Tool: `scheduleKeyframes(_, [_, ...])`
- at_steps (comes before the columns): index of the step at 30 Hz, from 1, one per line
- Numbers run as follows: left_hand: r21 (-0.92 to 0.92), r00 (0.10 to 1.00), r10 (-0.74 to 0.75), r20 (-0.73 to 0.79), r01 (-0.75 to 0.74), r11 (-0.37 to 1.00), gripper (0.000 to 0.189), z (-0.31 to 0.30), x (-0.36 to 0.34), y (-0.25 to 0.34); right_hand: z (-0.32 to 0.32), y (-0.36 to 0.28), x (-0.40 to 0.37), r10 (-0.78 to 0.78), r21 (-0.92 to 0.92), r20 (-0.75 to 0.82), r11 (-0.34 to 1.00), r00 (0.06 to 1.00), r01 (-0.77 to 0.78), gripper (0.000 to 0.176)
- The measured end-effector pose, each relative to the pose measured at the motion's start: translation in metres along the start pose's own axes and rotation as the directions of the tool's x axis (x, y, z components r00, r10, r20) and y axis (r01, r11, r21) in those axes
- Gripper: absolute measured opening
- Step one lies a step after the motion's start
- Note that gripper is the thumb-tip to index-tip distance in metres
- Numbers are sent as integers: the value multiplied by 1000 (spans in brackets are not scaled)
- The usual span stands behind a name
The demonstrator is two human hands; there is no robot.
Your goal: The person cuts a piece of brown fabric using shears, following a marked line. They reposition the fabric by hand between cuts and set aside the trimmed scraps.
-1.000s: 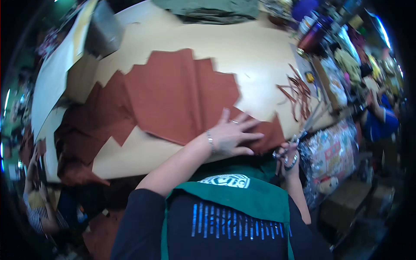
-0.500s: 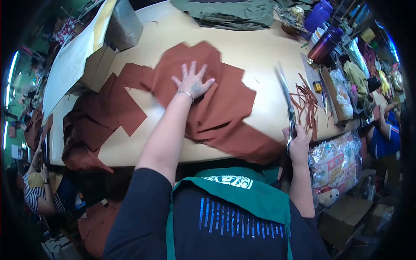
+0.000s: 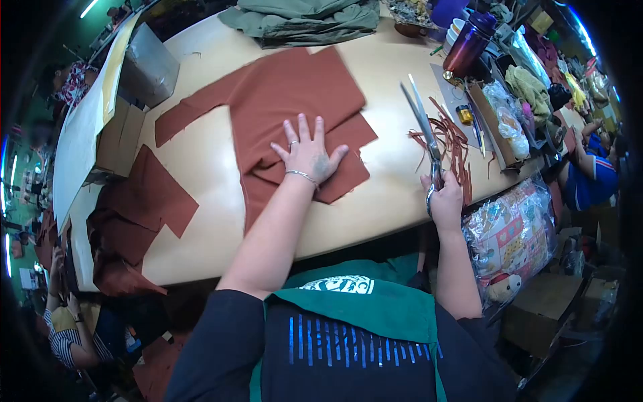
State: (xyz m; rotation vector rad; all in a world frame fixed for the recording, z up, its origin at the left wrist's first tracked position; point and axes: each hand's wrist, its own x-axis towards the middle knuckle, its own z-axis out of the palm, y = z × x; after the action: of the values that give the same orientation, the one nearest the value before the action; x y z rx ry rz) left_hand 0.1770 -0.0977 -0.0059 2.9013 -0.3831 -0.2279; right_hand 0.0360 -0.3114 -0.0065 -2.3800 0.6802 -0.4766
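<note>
So the left hand (image 3: 309, 157) is spread wide, palm flat on the brown cloth (image 3: 295, 87) in the middle of the frame, right where the layers fold over each other. The right hand (image 3: 445, 201) is closed round the handles of the scissors (image 3: 422, 120) at centre right. The blades point up-frame and look a bit parted, just beside a pile of scraps (image 3: 457, 141) on the bench (image 3: 201, 174).

My take: this looks like a flattening step. There's a rumple just under the palm at the lower edge of the cloth, so I'd press from the middle outward toward that edge rather than dragging the whole stack. Fingers spread like that is good, since it pins more layers at once. I'd hold the scissor tips clear of the cloth and away from the flat hand until the edges line up. A fold hidden underneath would likely give a crooked cut.
</note>
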Motion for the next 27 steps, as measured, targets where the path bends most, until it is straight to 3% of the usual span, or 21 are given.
scheduleKeyframes(2, [68,956,281,84,-287,955,82,-3,-2,-16,-6,-6,4,95,47,43,994,995,-97,29])
scheduleKeyframes(4, [111,791,562,241,-598,794,82,-23,-10,-34,-7,-4,5,110,93,60,989,992,-116,29])
scheduleKeyframes(7, [184,764,636,111,-645,742,79,-43,-43,-49,-4,1,3,92,124,43,988,995,-96,30])
scheduleKeyframes(10, [108,824,507,251,-545,832,78,-18,-82,-58,-1,2,-3,50,60,10,997,999,-51,31])
scheduleKeyframes(11, [-7,855,509,102,-511,860,60,-11,-92,-60,0,-1,-2,25,28,2,999,1000,-25,31])
scheduleKeyframes(13, [187,787,608,-105,-585,789,36,5,-83,-77,-3,-10,2,102,-5,26,995,994,-102,31])
scheduleKeyframes(16, [104,729,684,10,-681,725,27,-11,-66,-69,-1,-10,6,116,4,10,993,993,-116,32])
scheduleKeyframes(17, [-67,639,722,265,-735,675,25,-23,-65,-61,0,-9,6,103,25,7,994,995,-103,32])
scheduleKeyframes(19, [-541,379,819,431,-618,570,32,-47,-79,-49,2,-4,5,84,66,2,994,996,-84,32])
scheduleKeyframes(22, [-575,470,839,273,-620,534,39,-66,-78,-19,-2,-7,3,100,94,24,990,995,-102,34])
scheduleKeyframes(23, [-462,564,749,348,-592,660,51,-60,-67,-3,-1,-7,3,90,92,26,992,996,-92,34])
scheduleKeyframes(24, [-317,674,686,274,-611,726,55,-36,-53,9,-1,-6,4,79,89,26,993,997,-81,35])
scheduleKeyframes(27, [71,835,542,90,-549,833,57,6,-30,33,-13,-7,2,74,74,14,994,997,-75,37])
